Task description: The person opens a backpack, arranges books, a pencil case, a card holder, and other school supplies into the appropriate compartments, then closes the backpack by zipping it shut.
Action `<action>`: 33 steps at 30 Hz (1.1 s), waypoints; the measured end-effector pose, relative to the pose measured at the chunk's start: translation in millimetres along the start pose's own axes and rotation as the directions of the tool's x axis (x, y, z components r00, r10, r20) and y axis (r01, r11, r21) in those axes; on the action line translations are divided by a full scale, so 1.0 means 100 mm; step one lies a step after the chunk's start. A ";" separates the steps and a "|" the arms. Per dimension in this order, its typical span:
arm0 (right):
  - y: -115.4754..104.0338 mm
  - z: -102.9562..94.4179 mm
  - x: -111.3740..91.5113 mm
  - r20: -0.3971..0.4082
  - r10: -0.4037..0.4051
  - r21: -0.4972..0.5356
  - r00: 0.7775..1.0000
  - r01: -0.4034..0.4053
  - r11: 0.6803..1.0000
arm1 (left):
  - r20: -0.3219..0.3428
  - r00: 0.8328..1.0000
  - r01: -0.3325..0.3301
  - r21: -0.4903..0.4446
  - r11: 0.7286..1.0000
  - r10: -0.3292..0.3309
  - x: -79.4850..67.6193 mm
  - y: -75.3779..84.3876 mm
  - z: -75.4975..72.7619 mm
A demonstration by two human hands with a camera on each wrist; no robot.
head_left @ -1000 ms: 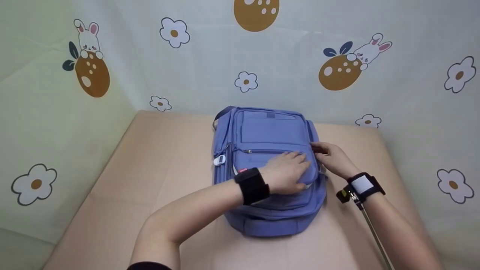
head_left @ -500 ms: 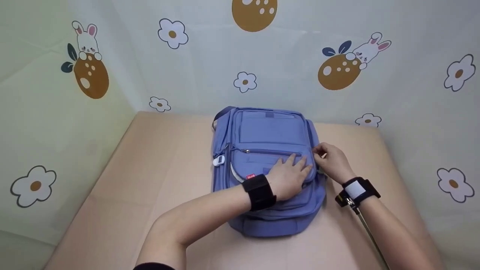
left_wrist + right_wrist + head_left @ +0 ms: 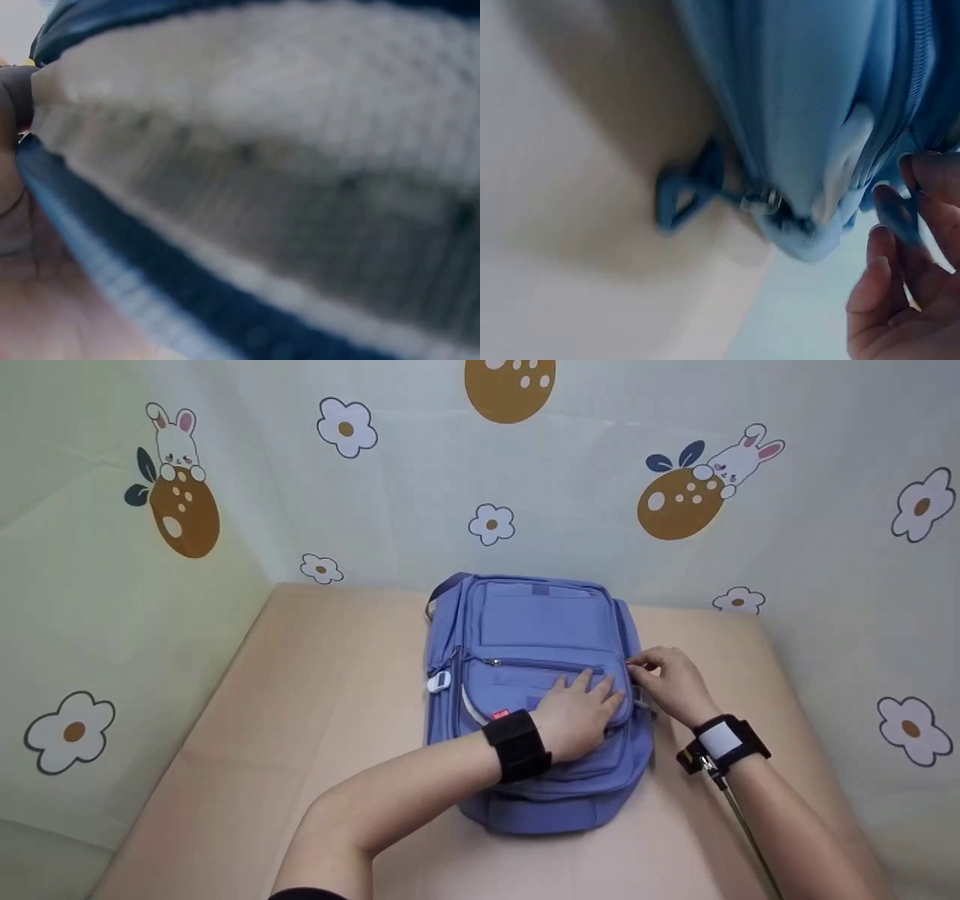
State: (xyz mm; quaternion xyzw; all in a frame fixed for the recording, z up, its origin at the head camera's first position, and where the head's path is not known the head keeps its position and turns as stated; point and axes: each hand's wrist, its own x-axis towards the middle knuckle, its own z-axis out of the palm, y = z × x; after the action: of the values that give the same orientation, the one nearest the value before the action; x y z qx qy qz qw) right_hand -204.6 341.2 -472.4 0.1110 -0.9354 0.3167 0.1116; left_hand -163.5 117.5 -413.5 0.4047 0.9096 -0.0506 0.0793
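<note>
A blue backpack (image 3: pixel 547 619) lies front side up on the pale tabletop. My left hand (image 3: pixel 576 721) rests on its front pocket with the fingers spread and straight. At the bag's right side, my right hand (image 3: pixel 673 682) pinches a zipper pull. In the right wrist view this blue zipper pull (image 3: pixel 895 214) shows between the thumb and fingers, near a zipper (image 3: pixel 917 71). The left wrist view is filled by a blurred pale band (image 3: pixel 262 150) between blue fabric, with part of the left hand (image 3: pixel 30 277) at its edge.
A white buckle (image 3: pixel 439 681) hangs at the backpack's left side. Another zipper pull (image 3: pixel 493 662) lies across the front. A loose blue strap loop (image 3: pixel 686 191) sticks out over the tabletop (image 3: pixel 300 675). A patterned curtain (image 3: pixel 420 472) encloses the back and sides.
My left hand has slid slightly toward me on the pocket and spread its fingers. The right hand's fingers have closed into a pinch at the bag's right side.
</note>
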 end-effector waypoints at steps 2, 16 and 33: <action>-0.02 -0.03 -0.04 -0.023 -0.067 -0.090 0.998 0.064 0.994 | 0.006 1.000 0.000 0.001 1.000 0.000 0.00 0.01 0.00; -0.28 -0.15 -0.40 -0.010 -0.303 -0.401 0.953 0.274 0.874 | -0.008 1.000 0.004 0.012 1.000 -0.004 0.04 0.00 0.02; -0.35 -0.13 -0.61 -0.012 -0.261 -0.371 0.965 0.238 0.898 | -0.079 0.994 -0.069 0.024 0.997 0.071 -0.20 -0.10 0.07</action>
State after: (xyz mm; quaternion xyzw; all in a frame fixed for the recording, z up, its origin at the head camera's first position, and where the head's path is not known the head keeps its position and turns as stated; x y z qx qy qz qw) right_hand -134.6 330.6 -459.2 0.1976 -0.9520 0.1232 0.1988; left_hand -157.2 95.3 -416.1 0.4390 0.8966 -0.0414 0.0401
